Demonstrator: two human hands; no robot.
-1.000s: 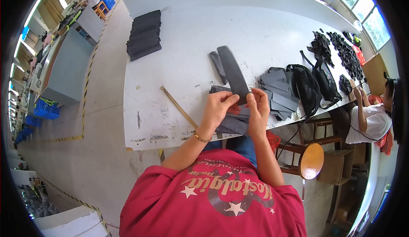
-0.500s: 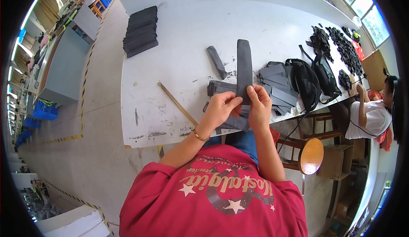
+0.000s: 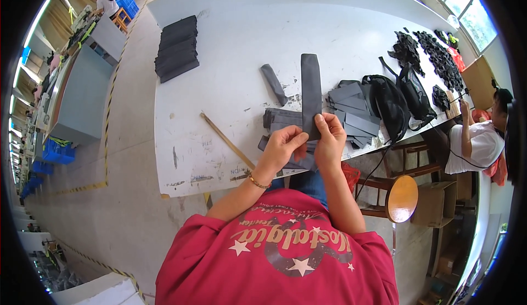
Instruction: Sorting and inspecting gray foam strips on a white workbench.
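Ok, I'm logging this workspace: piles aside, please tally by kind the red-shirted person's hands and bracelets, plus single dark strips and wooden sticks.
Bare left hand and bare right hand: 2
Gold-brown bracelet: 1
Long dark grey strips, held strip and lone strip on the white table: 2
Long thin wooden stick: 1
Total: 6

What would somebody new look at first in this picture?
Probably the bright red shirt at the bottom, then the long dark strip above it, its lower end between the left hand and right hand. Dark stacked pieces lie on the white table's left side; a round stool stands right.
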